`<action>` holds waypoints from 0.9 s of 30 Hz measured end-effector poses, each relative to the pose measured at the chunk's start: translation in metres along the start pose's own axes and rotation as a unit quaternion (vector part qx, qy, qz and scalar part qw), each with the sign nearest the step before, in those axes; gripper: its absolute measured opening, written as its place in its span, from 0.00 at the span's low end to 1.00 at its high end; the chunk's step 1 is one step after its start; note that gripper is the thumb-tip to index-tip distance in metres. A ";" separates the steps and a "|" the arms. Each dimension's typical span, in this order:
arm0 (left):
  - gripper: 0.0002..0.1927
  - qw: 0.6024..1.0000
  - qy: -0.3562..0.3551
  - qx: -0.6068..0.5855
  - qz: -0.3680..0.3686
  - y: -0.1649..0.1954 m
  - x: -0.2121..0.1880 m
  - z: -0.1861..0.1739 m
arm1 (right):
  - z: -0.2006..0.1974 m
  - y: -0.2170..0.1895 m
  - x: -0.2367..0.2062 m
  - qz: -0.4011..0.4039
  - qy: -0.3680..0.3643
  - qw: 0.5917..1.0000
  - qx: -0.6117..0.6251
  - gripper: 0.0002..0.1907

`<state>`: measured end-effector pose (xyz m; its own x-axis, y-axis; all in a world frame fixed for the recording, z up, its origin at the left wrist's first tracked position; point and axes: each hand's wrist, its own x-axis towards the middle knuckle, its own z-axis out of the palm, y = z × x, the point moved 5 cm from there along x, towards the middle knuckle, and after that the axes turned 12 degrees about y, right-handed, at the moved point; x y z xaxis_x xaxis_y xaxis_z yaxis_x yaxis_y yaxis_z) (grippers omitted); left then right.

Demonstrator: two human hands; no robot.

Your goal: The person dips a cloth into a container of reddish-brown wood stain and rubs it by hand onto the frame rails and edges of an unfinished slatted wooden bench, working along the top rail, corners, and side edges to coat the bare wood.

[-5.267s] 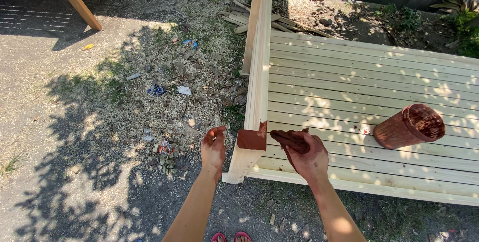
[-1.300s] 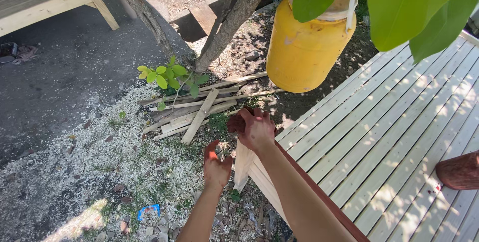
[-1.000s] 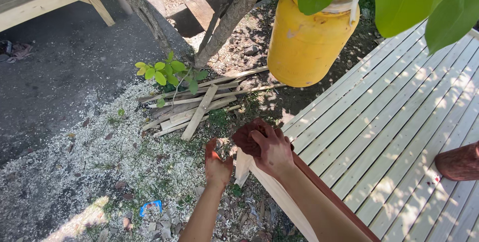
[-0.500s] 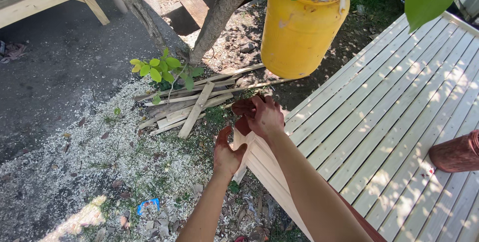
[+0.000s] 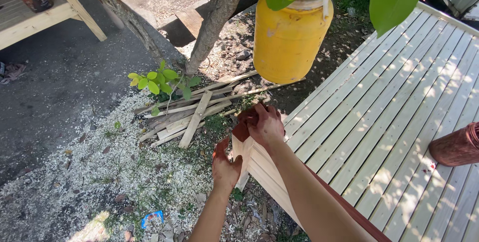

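Pressing right hand [image 5: 266, 124] on frame corner [image 5: 243, 145], pointing upward

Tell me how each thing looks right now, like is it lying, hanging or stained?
right hand: stained reddish brown, pressed on the frame corner.
left hand: stained, open beside the corner post.
wooden slatted frame: pale and bare, corner stained brown.
yellow jug: hanging above the ground.
brown container: lying on the slats.
wood scraps: lying piled by the tree.
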<state>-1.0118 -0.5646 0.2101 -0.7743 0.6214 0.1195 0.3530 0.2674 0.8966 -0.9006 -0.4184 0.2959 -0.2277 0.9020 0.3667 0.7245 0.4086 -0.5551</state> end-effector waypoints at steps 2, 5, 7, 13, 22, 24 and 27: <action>0.36 0.999 0.019 0.020 0.022 0.001 -0.004 0.000 | 0.013 -0.008 0.011 -0.002 -0.003 1.000 -0.016 0.28; 0.36 0.991 0.067 0.067 0.093 0.014 -0.017 -0.005 | 0.013 -0.005 0.009 0.004 -0.018 1.000 -0.018 0.28; 0.36 0.979 0.105 0.051 0.165 0.029 -0.025 -0.008 | -0.002 0.007 -0.009 0.006 -0.030 0.999 -0.013 0.29; 0.33 0.973 0.074 0.041 0.214 0.062 -0.054 0.009 | -0.073 0.046 -0.071 -0.024 -0.048 0.997 -0.048 0.28; 0.33 0.979 -0.008 0.047 0.198 0.087 -0.149 0.047 | -0.199 0.126 -0.177 -0.020 -0.024 0.997 -0.070 0.29; 0.34 0.977 -0.031 0.032 0.210 0.097 -0.177 0.056 | -0.226 0.147 -0.203 -0.006 -0.036 0.996 -0.086 0.28; 0.33 0.974 -0.074 0.035 0.210 0.113 -0.229 0.073 | -0.271 0.177 -0.243 0.006 -0.027 0.996 -0.089 0.30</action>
<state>-0.7565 -0.6230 0.2529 -0.4714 0.7856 0.4008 0.6612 0.0141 0.7501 -0.5407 -0.6030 0.3102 -0.2501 0.9145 0.3182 0.8301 0.3716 -0.4157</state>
